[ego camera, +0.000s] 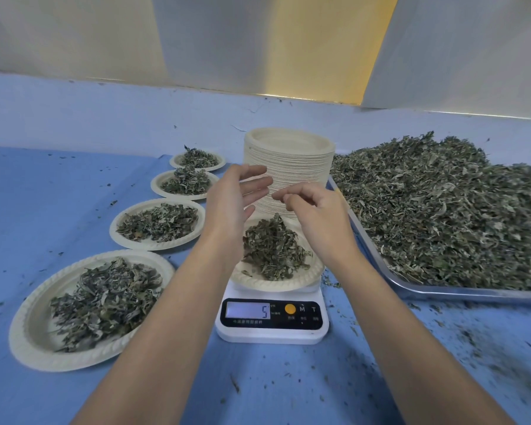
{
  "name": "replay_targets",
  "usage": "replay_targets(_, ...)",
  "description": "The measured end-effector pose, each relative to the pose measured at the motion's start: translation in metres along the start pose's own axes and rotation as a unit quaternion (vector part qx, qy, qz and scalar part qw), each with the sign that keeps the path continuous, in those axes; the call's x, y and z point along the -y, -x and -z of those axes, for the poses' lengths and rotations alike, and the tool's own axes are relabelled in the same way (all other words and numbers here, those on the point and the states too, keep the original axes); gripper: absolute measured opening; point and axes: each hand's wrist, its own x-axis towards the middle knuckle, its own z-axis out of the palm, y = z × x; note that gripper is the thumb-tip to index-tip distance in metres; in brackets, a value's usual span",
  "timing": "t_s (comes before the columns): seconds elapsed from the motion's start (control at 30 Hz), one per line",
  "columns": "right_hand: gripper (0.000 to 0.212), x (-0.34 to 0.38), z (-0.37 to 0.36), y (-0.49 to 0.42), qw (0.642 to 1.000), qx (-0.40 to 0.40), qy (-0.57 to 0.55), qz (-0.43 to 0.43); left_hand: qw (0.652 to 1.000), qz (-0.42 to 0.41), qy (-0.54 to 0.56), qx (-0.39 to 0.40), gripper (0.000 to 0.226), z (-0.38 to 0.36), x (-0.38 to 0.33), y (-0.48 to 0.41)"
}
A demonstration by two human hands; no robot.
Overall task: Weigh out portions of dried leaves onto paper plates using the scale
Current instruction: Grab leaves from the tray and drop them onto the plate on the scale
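Right grip (307,207) loosely curled, leaf pile (273,246) below

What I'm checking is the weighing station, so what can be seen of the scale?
The scale is a white digital unit, plastic by its look, with a black front panel: lit display reading 5, orange round button, M and T keys. It sits flat on the blue cover and carries a paper plate heaped with dried leaves.

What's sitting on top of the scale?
A paper plate heaped with dried leaves sits on the scale. The plate covers the weighing platform, and the left forearm hides its left edge.
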Motion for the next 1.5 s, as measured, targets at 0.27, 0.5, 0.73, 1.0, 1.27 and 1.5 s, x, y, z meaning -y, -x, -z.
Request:
replay_targets(0.27, 0.03, -0.003, -0.002, 0.0, 1.0, 0.007, -0.007, 0.0, 1.0, -0.006, -0.011, 0.001, 0.028, -0.003, -0.003, 0.004)
replay_targets(0.5, 0.024, -0.004, -0.001, -0.001, 1.0, -0.003, 0.002, -0.02, 1.0, -0.001, -0.014, -0.005, 0.026, -0.005, -0.005, 0.005)
replay_targets(0.73, 0.022, -0.004, -0.003, -0.001, 0.999, 0.005, 0.014, -0.035, 1.0, -0.002, -0.007, -0.012, 0.025, -0.006, -0.005, 0.005)
replay_targets(1.0, 0.023, -0.007, 0.003, -0.004, 1.0, -0.007, 0.022, -0.021, 1.0, -0.019, 0.012, -0.004, 0.028, -0.009, -0.007, 0.009)
replay_targets(1.27, 0.025, -0.031, 0.055, -0.014, 0.992, -0.065, -0.011, -0.11, 0.998, 0.003, 0.015, 0.065, 0.026, -0.048, -0.002, 0.015)
replay_targets(1.5, 0.037, -0.063, 0.119, -0.008, 0.934, -0.042, 0.27, -0.23, 0.995, 0.029, 0.027, 0.09, 0.026, -0.086, 0.009, 0.022)
